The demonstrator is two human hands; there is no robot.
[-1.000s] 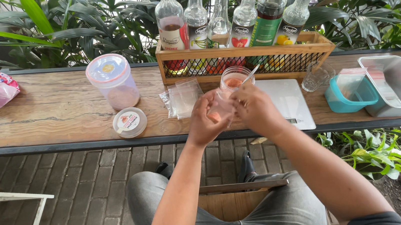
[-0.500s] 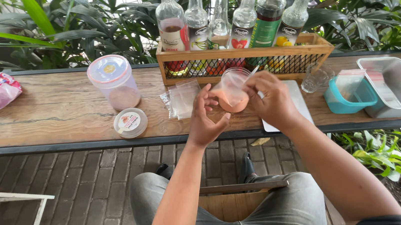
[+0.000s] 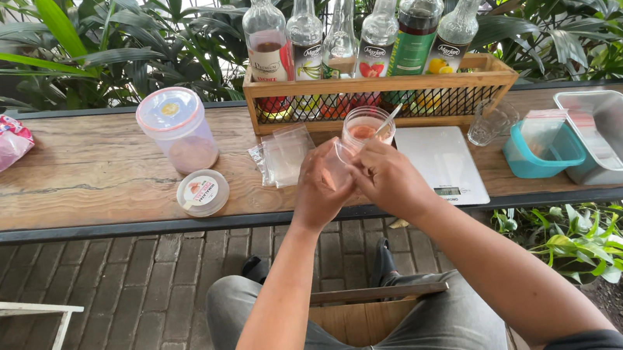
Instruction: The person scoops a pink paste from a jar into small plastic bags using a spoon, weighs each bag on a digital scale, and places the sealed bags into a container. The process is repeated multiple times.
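Observation:
My right hand (image 3: 393, 181) grips the lower part of a small clear plastic cup (image 3: 365, 125). The cup is upright, holds pinkish powder, and a white spoon handle (image 3: 389, 118) sticks out of it. My left hand (image 3: 319, 188) pinches a small clear pouch (image 3: 336, 166) right beside the cup, fingertips touching my right hand. Both hands hover over the front of the wooden counter (image 3: 93, 180), left of a white kitchen scale (image 3: 447, 163). The cup's base is hidden by my fingers.
A wooden crate (image 3: 380, 93) of syrup bottles stands behind the cup. Left of my hands lie spare clear pouches (image 3: 282, 155), a round lid (image 3: 202, 192) and a lidded tub of powder (image 3: 177, 131). On the right are a glass (image 3: 489, 125), a teal container (image 3: 539, 149) and a metal tray (image 3: 619, 132).
The cup was upright a second ago and tipped toward my left hand half a second ago. It is upright again now, and both hands have stayed close together.

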